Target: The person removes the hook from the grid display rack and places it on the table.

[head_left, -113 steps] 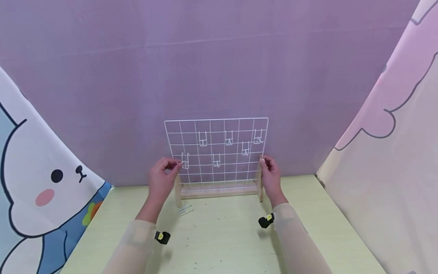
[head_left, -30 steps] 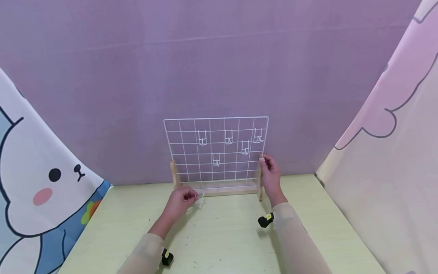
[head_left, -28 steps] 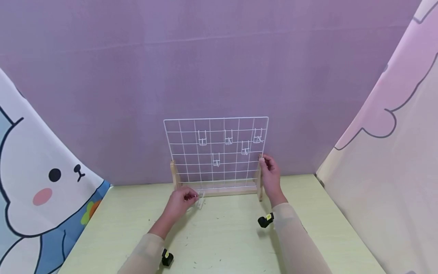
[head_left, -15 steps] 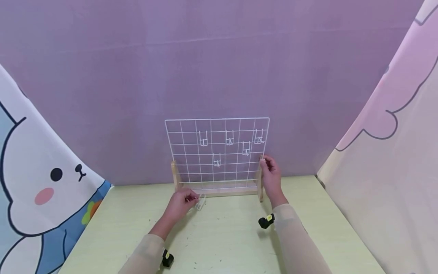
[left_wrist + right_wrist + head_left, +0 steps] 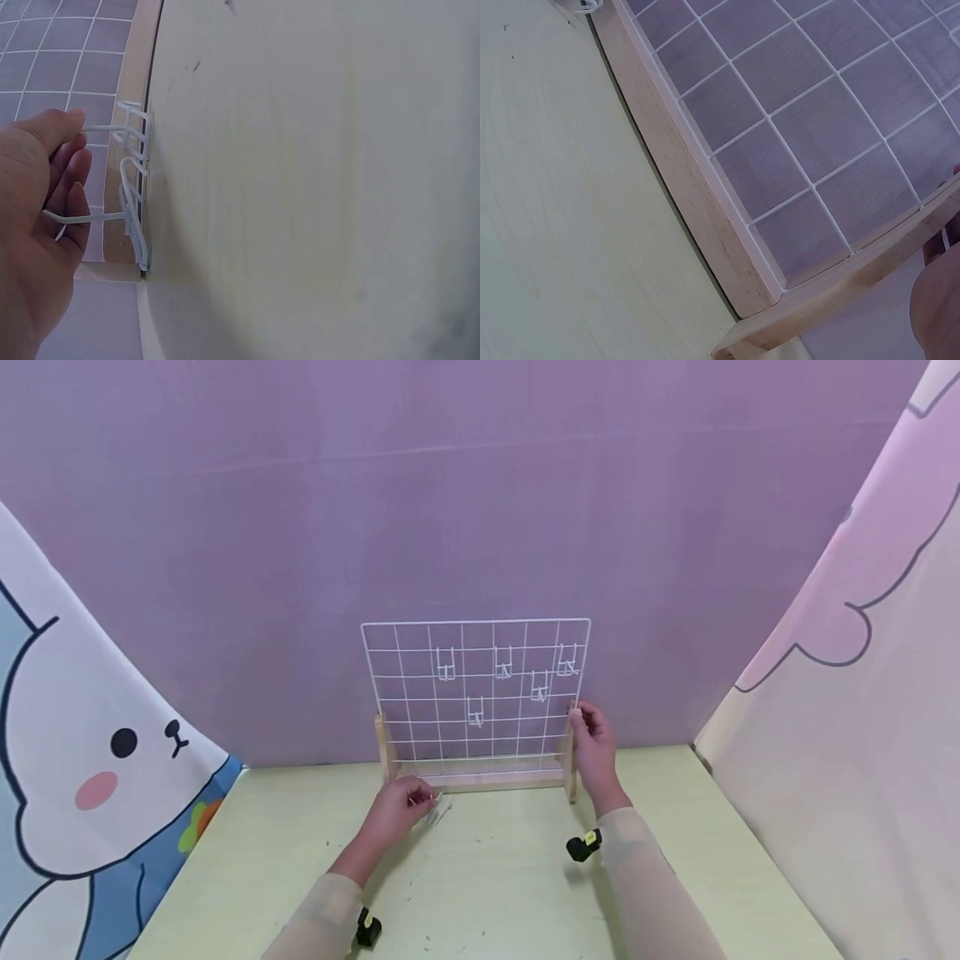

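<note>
- five hooks (image 5: pixel 446 670) now hang on the grid (image 5: pixel 480 622), one fewer than seconds ago;
- left hand (image 5: pixel 34 172) pinches a loose hook (image 5: pixel 112 128) near the base (image 5: pixel 495 782); whether it grips the second hook (image 5: pixel 131 214) beside it, i cannot tell;
- right hand (image 5: pixel 596 747) still grips the post (image 5: pixel 569 768)

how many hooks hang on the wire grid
5: upper-left hook, upper-middle hook, upper-right hook, mid-right hook, lowest hook near centre. The left hand holds more, uncounted.
</note>
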The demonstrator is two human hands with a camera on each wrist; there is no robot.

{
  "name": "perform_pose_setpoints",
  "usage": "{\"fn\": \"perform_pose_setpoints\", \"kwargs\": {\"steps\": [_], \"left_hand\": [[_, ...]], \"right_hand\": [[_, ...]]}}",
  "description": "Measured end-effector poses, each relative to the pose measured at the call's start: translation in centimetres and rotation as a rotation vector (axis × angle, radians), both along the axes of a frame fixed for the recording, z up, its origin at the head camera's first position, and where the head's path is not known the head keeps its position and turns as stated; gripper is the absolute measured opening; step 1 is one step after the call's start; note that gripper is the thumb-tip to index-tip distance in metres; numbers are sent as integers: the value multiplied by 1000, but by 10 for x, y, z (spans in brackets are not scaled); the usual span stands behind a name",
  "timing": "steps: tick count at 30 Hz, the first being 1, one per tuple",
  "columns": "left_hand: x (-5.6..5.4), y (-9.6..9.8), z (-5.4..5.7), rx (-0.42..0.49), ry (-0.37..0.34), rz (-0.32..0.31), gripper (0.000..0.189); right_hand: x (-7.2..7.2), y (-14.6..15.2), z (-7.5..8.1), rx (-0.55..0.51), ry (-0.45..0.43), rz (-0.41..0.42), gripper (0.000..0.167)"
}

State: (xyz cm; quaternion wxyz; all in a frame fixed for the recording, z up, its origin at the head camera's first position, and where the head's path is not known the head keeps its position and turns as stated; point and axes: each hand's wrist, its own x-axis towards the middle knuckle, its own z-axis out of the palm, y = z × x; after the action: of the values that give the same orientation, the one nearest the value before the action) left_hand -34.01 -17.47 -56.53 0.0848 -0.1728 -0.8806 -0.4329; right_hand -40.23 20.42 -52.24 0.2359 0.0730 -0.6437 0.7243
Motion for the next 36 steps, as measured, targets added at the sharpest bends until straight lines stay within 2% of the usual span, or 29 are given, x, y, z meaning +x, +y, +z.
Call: {"fn": "perform_pose_setpoints", "kwargs": {"steps": [11, 17, 21, 24, 27, 30, 33, 36], "left_hand": [[-1, -1, -1, -7, -3, -7, 10], [-2, -1, -1, 6, 19, -11, 8], [-1, 1, 0, 13, 41, -4, 14], [0, 2, 3, 31, 31, 10, 23], [0, 3, 8, 41, 23, 32, 29], [-2, 5, 16, 45, 53, 46, 28], [-4, 7, 29, 45, 97, 51, 26], [-7, 10, 47, 59, 131, 52, 26]], "right_hand": [[2, -1, 2, -5, -4, 1, 33], [1, -1, 1, -4, -3, 1, 32], [0, 0, 0, 2, 1, -7, 32], [0, 0, 0, 12, -1, -11, 33], [1, 0, 1, 21, -10, -10, 33], [1, -1, 1, 18, -13, -4, 33], [2, 0, 2, 13, -9, -2, 33], [2, 0, 1, 12, -3, -4, 33]]}}
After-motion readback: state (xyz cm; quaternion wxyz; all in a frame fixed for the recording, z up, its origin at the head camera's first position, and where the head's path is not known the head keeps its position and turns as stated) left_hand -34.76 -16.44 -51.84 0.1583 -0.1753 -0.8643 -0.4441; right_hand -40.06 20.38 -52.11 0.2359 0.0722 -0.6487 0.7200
